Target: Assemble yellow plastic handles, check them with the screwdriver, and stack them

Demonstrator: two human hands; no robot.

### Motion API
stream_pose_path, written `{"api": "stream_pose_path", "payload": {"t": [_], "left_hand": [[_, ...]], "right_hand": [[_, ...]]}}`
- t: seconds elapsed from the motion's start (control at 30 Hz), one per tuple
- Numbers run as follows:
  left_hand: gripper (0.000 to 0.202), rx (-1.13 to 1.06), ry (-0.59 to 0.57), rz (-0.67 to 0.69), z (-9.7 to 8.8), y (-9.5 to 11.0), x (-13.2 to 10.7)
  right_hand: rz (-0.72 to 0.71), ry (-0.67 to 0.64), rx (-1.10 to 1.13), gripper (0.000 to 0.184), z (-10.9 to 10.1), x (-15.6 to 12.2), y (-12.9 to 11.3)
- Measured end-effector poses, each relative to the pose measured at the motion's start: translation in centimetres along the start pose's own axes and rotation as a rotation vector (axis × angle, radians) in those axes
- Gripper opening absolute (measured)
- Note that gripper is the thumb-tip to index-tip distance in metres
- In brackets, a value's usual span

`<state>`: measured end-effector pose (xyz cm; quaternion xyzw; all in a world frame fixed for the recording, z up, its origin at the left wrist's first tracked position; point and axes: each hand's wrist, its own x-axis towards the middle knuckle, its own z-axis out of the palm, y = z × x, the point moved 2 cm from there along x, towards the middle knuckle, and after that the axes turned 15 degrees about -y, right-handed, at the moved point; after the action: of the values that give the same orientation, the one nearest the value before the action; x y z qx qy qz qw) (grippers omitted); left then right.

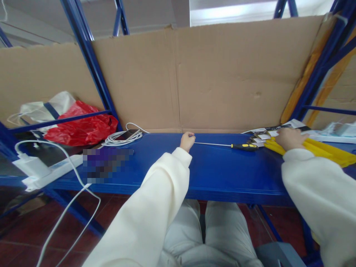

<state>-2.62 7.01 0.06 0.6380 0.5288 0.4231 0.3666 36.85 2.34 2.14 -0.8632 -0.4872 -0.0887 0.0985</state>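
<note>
My left hand is over the middle of the blue shelf top, its fingers curled together in a pinch. Whatever may be between them is too small or hidden to make out. Beside it, the thin metal shaft of a screwdriver reaches almost to my fingers; its black and yellow handle lies to the right. My right hand is on a pile of black-and-white packets at the right end, with fingers bent down and closed. Its fingertips are partly hidden. A yellow plastic bag lies under and beside that hand.
Cardboard walls off the back. At left are a coiled white cable, a red plastic bag, a power strip with a white charger, and a blurred patch. Blue metal posts frame the shelf.
</note>
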Motion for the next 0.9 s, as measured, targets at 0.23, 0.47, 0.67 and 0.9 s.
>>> {"api": "stream_pose_path", "payload": {"t": [0.23, 0.47, 0.67, 0.9], "left_hand": [[0.026, 0.444, -0.084, 0.104, 0.3, 0.8, -1.4], [0.044, 0.89, -0.085, -0.04, -1.3, 1.6, -3.7], [0.052, 1.04, 0.112, -0.273, -8.0, 0.3, -3.7], [0.067, 0.981, 0.223, -0.52, -13.7, -2.9, -4.7]], "right_hand": [[-0.329, -0.032, 0.134, 0.041, -0.9, -2.8, -4.6], [-0.672, -0.173, 0.202, 0.027, 1.3, -2.7, -5.7], [-0.667, -0.171, 0.25, 0.025, 1.4, -2.3, -5.1], [-0.639, -0.216, 0.294, 0.027, 1.4, -2.4, -5.0]]}}
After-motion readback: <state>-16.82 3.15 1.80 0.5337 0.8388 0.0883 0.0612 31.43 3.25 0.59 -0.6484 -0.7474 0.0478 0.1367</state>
